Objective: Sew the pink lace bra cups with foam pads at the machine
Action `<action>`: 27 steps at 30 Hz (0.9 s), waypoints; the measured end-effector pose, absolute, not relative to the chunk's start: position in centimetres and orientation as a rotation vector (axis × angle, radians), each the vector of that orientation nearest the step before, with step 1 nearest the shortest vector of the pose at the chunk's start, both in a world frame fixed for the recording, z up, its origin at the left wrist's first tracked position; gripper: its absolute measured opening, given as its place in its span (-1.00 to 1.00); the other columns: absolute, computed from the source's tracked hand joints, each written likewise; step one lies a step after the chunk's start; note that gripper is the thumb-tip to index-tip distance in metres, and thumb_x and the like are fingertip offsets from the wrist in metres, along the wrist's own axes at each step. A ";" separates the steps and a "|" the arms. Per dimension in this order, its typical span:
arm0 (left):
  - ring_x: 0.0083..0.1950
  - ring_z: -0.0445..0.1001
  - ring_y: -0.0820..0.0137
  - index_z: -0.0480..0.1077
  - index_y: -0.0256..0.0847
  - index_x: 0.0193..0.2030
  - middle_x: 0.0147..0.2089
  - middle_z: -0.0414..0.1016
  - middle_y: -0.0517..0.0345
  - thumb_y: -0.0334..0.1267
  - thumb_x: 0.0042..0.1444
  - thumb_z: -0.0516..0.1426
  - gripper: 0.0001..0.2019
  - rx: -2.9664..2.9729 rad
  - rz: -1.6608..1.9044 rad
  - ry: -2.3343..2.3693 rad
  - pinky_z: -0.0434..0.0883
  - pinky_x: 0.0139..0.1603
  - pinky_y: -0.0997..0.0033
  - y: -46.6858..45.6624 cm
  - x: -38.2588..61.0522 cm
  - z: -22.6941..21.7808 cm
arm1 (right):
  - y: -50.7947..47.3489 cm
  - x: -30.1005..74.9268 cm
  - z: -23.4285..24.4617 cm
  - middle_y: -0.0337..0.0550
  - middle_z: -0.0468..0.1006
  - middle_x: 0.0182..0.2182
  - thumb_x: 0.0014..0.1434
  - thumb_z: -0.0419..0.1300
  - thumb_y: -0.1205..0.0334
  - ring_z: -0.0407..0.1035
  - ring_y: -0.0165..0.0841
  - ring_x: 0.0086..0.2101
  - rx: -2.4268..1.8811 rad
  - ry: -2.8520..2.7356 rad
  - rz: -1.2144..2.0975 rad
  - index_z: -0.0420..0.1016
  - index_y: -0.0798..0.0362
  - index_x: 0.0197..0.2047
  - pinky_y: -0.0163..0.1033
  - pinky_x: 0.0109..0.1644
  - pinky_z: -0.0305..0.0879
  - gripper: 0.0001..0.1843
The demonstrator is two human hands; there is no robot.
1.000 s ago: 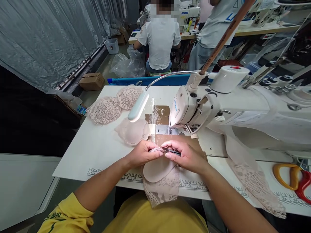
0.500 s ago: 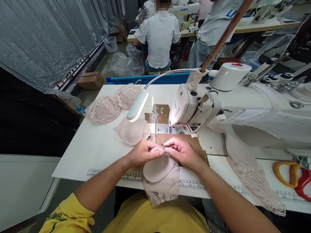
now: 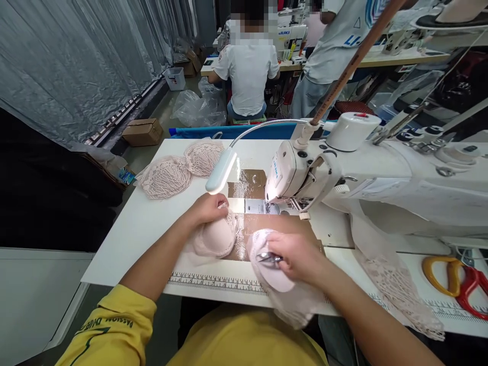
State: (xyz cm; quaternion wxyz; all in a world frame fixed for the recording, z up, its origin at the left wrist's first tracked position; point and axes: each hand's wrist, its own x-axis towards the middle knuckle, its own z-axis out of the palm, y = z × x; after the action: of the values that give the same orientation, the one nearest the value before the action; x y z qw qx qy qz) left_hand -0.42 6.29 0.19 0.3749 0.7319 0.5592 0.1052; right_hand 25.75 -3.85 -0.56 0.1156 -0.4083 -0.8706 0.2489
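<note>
At the left of the sewing machine's needle area, my left hand pinches the upper edge of a beige padded bra cup with lace trim. My right hand is closed around small silver thread snips, their pointed end aimed left. Beneath that hand lies a second bra cup with lace fabric, drooping over the table's front edge and slightly blurred. Whether the right fingers also grip this cup, I cannot tell. The white sewing machine stands just beyond both hands.
A lace-covered pair of cups lies at the table's back left. The lamp hangs over the work. Orange-handled scissors, red-handled scissors and a lace strip lie right. A seated person is beyond.
My hands have separated. The left moved left and up and took hold of the cup lying there, drawing it nearer. The right shifted right and down with the other cup; the snips now show clearly.
</note>
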 end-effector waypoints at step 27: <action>-0.35 0.38 0.46 0.45 -0.29 -0.37 -0.39 0.45 0.20 -0.14 0.04 0.21 -0.78 1.614 0.370 0.889 0.26 -0.32 0.52 3.1 2.0 -0.2 | -1.3 22.9 -1.4 -0.15 0.54 -0.19 0.23 0.14 0.10 0.40 -0.31 -0.17 -1.211 -1.699 1.345 0.45 0.01 -0.07 -0.21 -0.07 0.31 -0.75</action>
State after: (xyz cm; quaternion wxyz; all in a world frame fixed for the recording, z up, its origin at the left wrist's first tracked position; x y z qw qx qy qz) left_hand 2.00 3.06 -0.25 0.5900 0.6932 0.3821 0.1591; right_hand 22.93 -1.26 -1.44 0.3236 -0.4616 -0.6476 0.5127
